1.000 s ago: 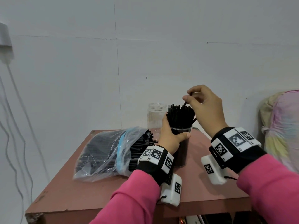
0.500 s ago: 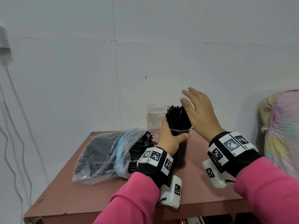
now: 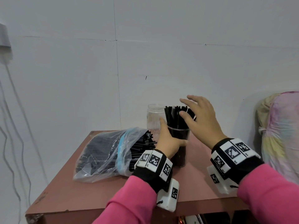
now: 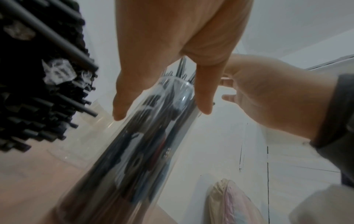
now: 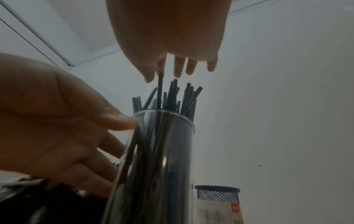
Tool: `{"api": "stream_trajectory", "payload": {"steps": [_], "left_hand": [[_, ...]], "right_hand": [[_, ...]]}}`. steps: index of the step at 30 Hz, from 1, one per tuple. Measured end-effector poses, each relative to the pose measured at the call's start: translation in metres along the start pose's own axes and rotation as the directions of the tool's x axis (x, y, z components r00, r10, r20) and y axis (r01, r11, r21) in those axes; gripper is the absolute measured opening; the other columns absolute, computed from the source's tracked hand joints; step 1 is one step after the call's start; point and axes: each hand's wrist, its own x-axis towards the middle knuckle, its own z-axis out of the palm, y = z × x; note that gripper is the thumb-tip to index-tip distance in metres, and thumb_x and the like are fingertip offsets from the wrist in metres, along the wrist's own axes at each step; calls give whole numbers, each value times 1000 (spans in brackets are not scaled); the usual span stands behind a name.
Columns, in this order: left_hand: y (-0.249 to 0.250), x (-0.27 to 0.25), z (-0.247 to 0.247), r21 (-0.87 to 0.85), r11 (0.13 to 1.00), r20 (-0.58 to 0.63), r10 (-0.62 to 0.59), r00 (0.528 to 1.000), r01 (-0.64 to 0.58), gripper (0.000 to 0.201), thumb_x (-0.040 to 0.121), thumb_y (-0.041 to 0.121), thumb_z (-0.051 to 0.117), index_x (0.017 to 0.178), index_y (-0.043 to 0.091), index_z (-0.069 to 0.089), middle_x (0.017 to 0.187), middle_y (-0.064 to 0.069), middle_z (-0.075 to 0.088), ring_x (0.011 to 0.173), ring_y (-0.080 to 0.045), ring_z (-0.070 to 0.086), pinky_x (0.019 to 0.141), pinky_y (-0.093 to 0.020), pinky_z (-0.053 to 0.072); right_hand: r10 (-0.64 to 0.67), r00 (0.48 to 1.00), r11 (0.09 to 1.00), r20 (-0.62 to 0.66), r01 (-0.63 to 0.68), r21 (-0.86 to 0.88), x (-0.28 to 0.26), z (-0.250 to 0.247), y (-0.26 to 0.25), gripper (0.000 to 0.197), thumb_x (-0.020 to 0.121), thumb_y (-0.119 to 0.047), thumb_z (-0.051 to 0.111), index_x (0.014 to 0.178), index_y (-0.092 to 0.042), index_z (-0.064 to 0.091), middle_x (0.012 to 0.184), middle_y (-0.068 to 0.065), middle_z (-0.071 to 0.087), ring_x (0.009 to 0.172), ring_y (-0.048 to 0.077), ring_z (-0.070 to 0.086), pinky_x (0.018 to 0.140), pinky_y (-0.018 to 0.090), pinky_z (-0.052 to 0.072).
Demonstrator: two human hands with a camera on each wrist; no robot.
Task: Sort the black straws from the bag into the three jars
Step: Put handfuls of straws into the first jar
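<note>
Left hand (image 3: 168, 139) wrapped around tall clear jar (image 3: 178, 143) packed with black straws (image 3: 176, 117) on reddish bench (image 3: 100, 194), right hand (image 3: 202, 120) spread flat, fingers loose over straw tips, empty glass jar (image 3: 153, 117) behind, bag (image 3: 110, 151) of straws lying just left.

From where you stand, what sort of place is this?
Probably a plain spare room or storeroom, not a kitchen: a worn reddish table pushed against a bare white wall, with a pastel cloth bundle beside it.
</note>
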Motion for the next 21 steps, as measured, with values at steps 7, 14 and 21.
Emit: {"api": "stream_trajectory", "payload": {"steps": [7, 14, 21], "left_hand": [[19, -47, -47, -56, 997, -200, 48, 979, -60, 72, 84, 2, 66, 142, 30, 34, 116, -1, 62, 100, -10, 63, 84, -24, 53], [37, -90, -126, 248, 956, -238, 216, 947, -156, 27, 85, 6, 67, 97, 31, 71, 106, 7, 69, 101, -9, 63, 101, -39, 47], [13, -99, -150, 848, 529, 14, 41, 999, -34, 46, 84, 34, 71, 100, 70, 49, 161, 4, 3, 148, -25, -5, 118, -55, 12]], "right_hand": [[136, 960, 989, 245, -117, -88, -35, 1, -15, 20, 92, -46, 55, 108, -39, 63, 68, -16, 57, 70, 6, 55, 57, 19, 36], [254, 913, 951, 318, -177, -252, -29, 14, 1, 17, 94, -37, 55, 108, -28, 59, 86, -5, 62, 80, 18, 58, 61, 29, 41], [262, 941, 964, 212, -263, -27, -41, 14, -16, 23, 92, -33, 59, 113, -28, 54, 74, -7, 58, 70, 9, 55, 58, 26, 38]]}}
